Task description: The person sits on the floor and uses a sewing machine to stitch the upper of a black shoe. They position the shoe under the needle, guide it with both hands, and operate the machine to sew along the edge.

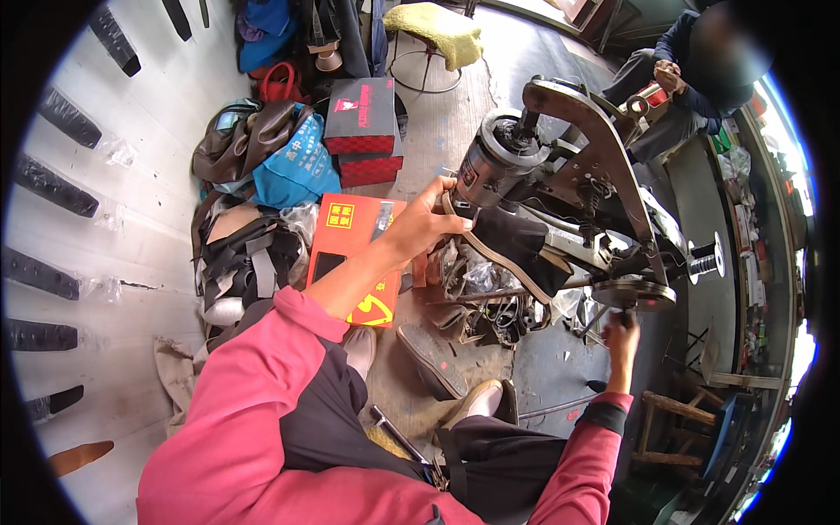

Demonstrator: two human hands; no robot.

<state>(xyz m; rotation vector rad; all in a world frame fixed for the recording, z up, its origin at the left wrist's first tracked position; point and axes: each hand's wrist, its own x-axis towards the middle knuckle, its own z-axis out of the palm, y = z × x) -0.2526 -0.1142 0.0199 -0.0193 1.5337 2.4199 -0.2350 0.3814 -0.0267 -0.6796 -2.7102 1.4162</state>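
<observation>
A dark cobbler's hand-crank sewing machine (639,197) stands in front of me, its cylindrical head (494,162) toward the left. Under that head is a black shoe (516,249) with a brown strip along its edge. My left hand (430,226) pinches the shoe's left end, thumb on the brown strip and fingers beyond it. The machine hides part of the shoe. At the machine's right, my right hand (622,335) is closed round the handle below the round crank wheel (634,295); the handle is mostly hidden in the fingers.
Shoe boxes (360,114), an orange-red box (341,229) with a dark phone on it, bags and leather scraps (254,267) lie left. A loose shoe (430,360) is by my feet. A thread spool (705,259) sticks out right. Another person (678,83) sits at the far right; a wooden stool (678,429) stands near right.
</observation>
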